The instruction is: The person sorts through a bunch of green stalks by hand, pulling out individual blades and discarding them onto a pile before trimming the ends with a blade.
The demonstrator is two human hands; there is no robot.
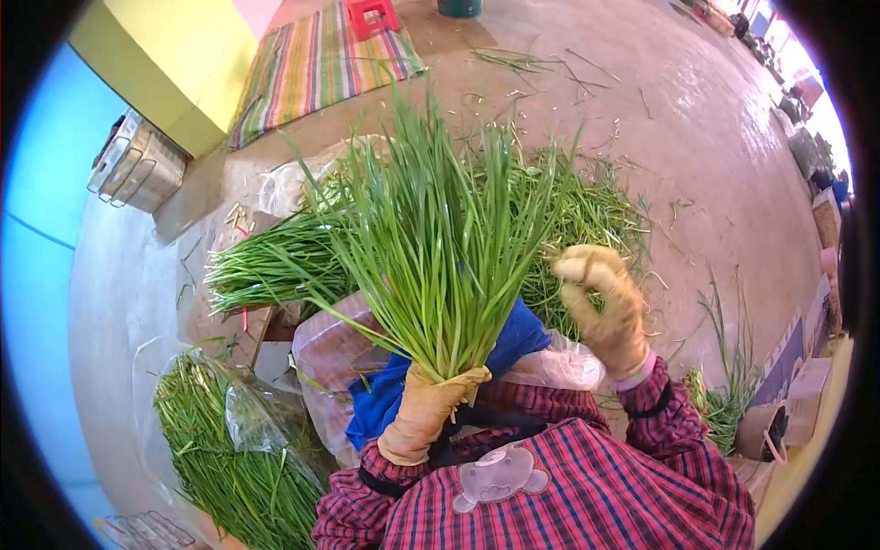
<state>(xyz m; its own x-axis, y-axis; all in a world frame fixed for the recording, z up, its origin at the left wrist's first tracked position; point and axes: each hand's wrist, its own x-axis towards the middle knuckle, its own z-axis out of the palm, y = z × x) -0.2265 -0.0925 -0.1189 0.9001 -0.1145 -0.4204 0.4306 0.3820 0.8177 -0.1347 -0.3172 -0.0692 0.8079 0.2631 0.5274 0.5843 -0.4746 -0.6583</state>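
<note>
A tan glove covers my left hand (426, 411), which is wrapped round the lower end of a large bunch of long green leafy stalks (440, 247). The bunch stands upright and fans out at the top. To its right, my gloved right hand (603, 307) is raised with fingers curved and the thumb side apart, above the edge of a loose heap of green stalks (596, 206). It touches neither the bunch nor anything else I can make out. Another pile of stalks (280, 261) lies left of the bunch, its pale ends pointing left.
A clear plastic bag (266, 417) with more greens is at lower left. A striped mat (321, 69) carries a red stool (371, 16) at the top. A metal-handled box (142, 163) stands far left. Pots and containers (807, 399) line the right side.
</note>
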